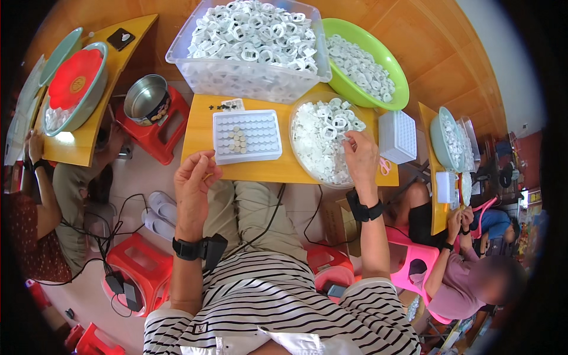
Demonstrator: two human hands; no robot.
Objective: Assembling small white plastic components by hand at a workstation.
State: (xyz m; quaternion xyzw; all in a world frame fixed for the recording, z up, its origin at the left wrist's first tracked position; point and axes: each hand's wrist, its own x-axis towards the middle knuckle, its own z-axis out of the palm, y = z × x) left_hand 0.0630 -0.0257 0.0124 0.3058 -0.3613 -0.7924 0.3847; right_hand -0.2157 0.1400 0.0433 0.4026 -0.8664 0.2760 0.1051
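Observation:
My left hand (196,173) is raised by the near left corner of a white tray (269,155), its fingers curled and pinched together. Whatever lies between them is too small to make out. The tray has rows of small round pockets, and several beige round pieces (238,139) sit in its middle. My right hand (360,155) reaches over the right side of a shallow translucent bowl (294,155). Its thumb and fingertips are drawn together at the white plastic parts (322,139) heaped there; what they grip is hidden. Larger white ring-shaped parts (339,122) lie toward the bowl's far side.
Behind the tray stands a translucent bin (248,80) piled with white ring parts. A green basin (396,71) holds more. Stacked white trays (397,137) and pink-handled scissors (385,167) are at the right. Small black pieces (223,107) lie beyond the tray. Co-workers sit at both sides.

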